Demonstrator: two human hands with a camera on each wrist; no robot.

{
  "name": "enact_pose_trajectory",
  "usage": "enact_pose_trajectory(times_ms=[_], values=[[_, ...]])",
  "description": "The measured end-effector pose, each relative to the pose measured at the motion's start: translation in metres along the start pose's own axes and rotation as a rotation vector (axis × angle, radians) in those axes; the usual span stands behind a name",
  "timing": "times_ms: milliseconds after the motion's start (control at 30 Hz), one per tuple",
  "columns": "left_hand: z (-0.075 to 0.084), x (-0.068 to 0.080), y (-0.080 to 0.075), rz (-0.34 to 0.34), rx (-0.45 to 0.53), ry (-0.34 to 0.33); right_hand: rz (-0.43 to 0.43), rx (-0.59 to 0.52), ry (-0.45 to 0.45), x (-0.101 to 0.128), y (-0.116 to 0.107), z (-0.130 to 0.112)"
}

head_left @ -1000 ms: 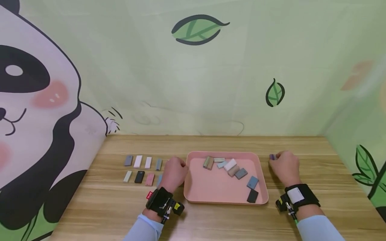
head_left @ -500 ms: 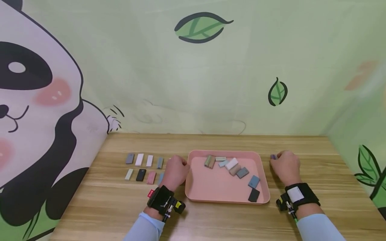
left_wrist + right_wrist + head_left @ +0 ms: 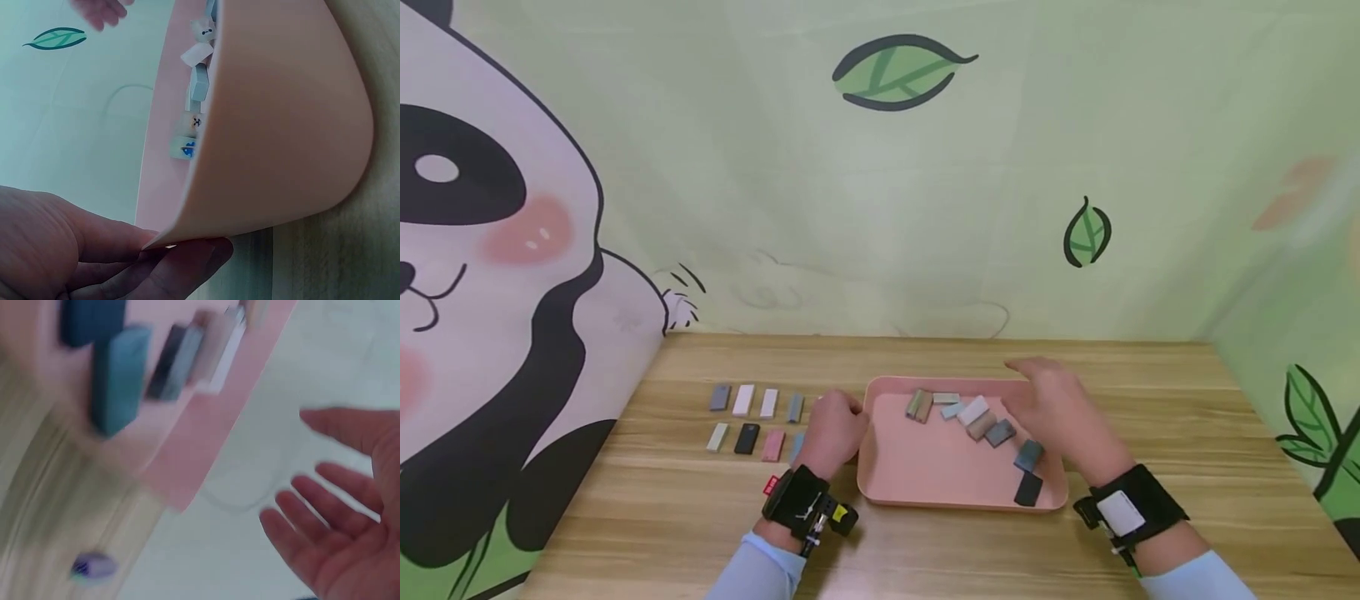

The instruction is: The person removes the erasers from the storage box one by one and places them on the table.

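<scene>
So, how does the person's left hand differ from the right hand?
The left hand pinches the rim of the pink tray; the right hand holds nothing. The left hand is at the tray's left end, the right hand near its right end. Both arms wear a black wrist band.

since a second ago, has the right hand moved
Yes, left: in head view, the right hand was beside the tray, now hides its far right corner.
</scene>
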State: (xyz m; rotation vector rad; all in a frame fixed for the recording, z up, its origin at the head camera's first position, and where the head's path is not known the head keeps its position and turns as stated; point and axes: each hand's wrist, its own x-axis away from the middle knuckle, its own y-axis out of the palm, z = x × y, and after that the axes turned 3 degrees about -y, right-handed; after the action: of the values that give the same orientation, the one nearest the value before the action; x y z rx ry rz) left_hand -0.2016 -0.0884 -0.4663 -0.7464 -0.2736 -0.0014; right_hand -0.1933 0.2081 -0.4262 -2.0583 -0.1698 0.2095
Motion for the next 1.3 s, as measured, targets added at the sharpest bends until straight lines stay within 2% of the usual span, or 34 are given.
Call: enact_pose_trajectory(times_ms=[100,200,367,600,733,1100,1300], values=[[-0.001,0.0,-0.001,-0.001,-0.002,-0.004,-0.093,-0.003,-0.099,0.0,0.009,-0.013],[-0.001,0.0,-0.001,-0.005,-0.002,-0.009,-0.163,-0.023,-0.175,-0.001,0.018,-0.015],[0.0,0.001,-0.002,-0.009,0.0,-0.014,-0.199,-0.033,-0.237,-0.004,0.029,-0.006],[-0.001,0.001,-0.002,-0.016,-0.001,-0.032,-0.274,-0.03,-0.124,-0.004,0.038,0.002],[-0.001,0.0,-0.001,-0.009,0.001,-0.018,-0.276,-0.045,-0.074,-0.004,0.042,0.005],[-0.003,0.0,0.002,0.017,-0.005,0.028,-0.199,0.135,-0.093,-0.002,0.047,0.001],[-0.004,-0.001,0.003,0.029,-0.012,0.039,-0.165,0.089,-0.099,-0.001,0.049,0.001]])
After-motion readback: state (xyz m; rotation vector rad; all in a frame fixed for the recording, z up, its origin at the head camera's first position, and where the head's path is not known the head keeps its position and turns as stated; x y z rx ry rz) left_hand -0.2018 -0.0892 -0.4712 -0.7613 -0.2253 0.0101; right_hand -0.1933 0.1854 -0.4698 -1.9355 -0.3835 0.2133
